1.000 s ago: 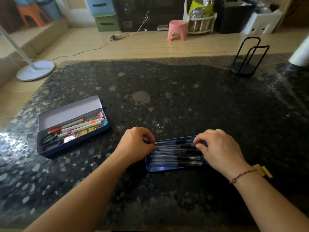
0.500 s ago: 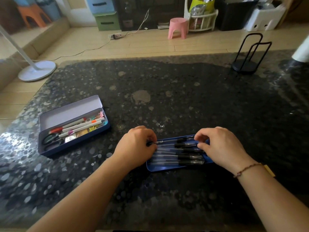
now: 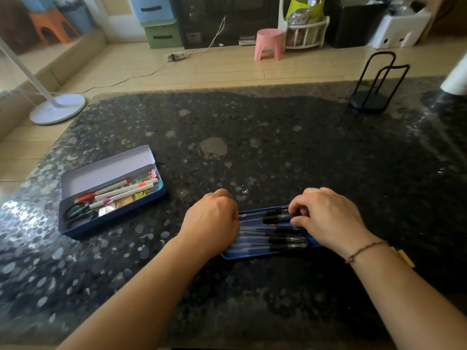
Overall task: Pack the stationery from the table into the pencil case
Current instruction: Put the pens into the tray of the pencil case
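Note:
A flat blue tray lies near the front of the table with several black-capped pens laid side by side in it. My left hand rests on the pens' left ends, fingers curled. My right hand rests on their right ends, fingertips pinching the cap of the rearmost pens. To the left stands an open blue pencil case with a pale lid; it holds markers, green-handled scissors, clips and small items.
A black wire stand sits at the table's back right, with a white object at the right edge. A yellow item peeks out behind my right wrist. Beyond the table are a white fan base and a pink stool.
Both hands have stayed on the pens in the tray, with the fingers shifting slightly along the rear pens. The view has tilted a little.

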A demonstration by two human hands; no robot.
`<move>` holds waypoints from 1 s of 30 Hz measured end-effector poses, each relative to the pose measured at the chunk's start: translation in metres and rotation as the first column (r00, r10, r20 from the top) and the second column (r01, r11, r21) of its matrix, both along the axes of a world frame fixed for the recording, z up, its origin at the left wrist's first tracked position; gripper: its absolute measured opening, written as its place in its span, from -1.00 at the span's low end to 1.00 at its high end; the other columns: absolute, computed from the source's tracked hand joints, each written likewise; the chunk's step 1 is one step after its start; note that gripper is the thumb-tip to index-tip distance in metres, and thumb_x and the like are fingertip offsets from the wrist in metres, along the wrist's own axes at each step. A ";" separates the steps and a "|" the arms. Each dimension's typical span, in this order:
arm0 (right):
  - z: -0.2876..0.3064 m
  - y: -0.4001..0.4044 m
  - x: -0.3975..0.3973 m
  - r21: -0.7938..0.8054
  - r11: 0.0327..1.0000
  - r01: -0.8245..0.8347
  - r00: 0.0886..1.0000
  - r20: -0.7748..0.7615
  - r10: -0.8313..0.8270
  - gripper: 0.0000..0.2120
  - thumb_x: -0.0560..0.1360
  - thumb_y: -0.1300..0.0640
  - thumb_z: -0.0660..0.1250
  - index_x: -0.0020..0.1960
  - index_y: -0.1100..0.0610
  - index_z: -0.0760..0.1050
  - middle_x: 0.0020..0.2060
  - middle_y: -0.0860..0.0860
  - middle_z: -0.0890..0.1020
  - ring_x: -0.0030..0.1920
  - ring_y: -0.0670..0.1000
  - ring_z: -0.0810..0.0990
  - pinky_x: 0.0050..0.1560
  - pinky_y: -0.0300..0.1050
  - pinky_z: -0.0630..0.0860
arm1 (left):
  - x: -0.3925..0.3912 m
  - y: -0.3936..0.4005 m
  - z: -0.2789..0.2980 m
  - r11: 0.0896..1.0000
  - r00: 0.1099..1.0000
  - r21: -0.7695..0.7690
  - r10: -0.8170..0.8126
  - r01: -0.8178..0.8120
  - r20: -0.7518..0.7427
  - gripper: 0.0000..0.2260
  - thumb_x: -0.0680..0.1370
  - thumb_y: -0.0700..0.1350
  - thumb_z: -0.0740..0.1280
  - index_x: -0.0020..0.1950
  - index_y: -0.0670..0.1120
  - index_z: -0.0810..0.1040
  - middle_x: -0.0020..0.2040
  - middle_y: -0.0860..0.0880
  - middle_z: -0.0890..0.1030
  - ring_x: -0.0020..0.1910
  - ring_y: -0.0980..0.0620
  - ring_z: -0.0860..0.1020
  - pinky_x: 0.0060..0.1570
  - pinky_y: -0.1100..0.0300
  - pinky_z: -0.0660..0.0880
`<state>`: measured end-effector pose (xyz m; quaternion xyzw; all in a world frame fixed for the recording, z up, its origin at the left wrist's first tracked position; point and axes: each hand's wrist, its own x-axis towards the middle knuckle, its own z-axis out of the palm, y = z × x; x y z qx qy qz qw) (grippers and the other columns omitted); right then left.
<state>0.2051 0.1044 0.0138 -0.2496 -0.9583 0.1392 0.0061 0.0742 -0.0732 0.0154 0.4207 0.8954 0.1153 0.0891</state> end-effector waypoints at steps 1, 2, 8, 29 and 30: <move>0.001 0.001 0.000 -0.003 1.000 -0.009 0.999 0.030 0.009 -0.88 0.40 -0.09 0.44 -0.11 -0.19 0.52 -0.27 -0.20 0.44 -0.11 -0.12 0.43 -0.27 -0.18 0.36 | 0.002 0.001 0.001 1.000 1.000 -0.017 -0.007 0.007 0.004 -0.87 0.53 0.00 0.30 -0.07 0.01 0.62 0.02 0.09 0.48 -0.02 0.07 0.48 -0.05 0.13 0.54; 0.001 0.000 0.000 -0.003 1.000 -0.020 0.998 0.057 0.021 -0.88 0.41 -0.10 0.43 -0.08 -0.19 0.53 -0.25 -0.20 0.44 -0.10 -0.12 0.43 -0.25 -0.17 0.37 | 0.004 0.002 0.002 0.999 1.000 -0.031 -0.014 0.014 0.014 -0.86 0.53 0.02 0.31 -0.05 0.01 0.62 0.02 0.09 0.47 0.02 0.06 0.48 -0.03 0.11 0.54; 0.014 0.007 0.010 0.118 0.979 -0.164 0.913 -0.358 0.196 -0.85 0.40 0.09 0.45 -0.06 -0.09 0.58 -0.17 -0.18 0.53 -0.11 -0.09 0.46 -0.20 -0.16 0.44 | 0.019 0.013 0.014 0.965 0.992 0.237 -0.122 0.117 0.009 -0.66 0.53 0.06 0.35 0.29 0.06 0.47 0.14 0.11 0.52 0.10 0.11 0.48 0.08 0.14 0.51; -0.009 -0.009 -0.001 -0.130 0.976 -0.175 0.881 -0.464 0.096 -0.85 0.45 0.24 0.41 -0.03 0.05 0.64 -0.18 -0.16 0.59 -0.07 -0.08 0.52 -0.03 -0.11 0.50 | -0.004 0.007 0.018 0.866 0.683 0.242 0.145 -0.437 0.716 -0.90 0.42 0.00 0.49 -0.12 0.04 0.63 -0.23 0.06 0.67 -0.27 0.17 0.62 -0.28 0.32 0.50; -0.011 -0.009 -0.003 -0.104 0.977 -0.184 0.890 -0.439 0.121 -0.87 0.45 0.23 0.40 -0.04 0.06 0.64 -0.16 -0.13 0.61 -0.05 -0.05 0.51 -0.02 -0.06 0.49 | -0.007 0.004 0.016 0.899 0.776 0.231 0.164 -0.372 0.609 -0.90 0.41 0.03 0.49 -0.13 0.10 0.63 -0.22 0.10 0.66 -0.26 0.21 0.60 -0.28 0.36 0.47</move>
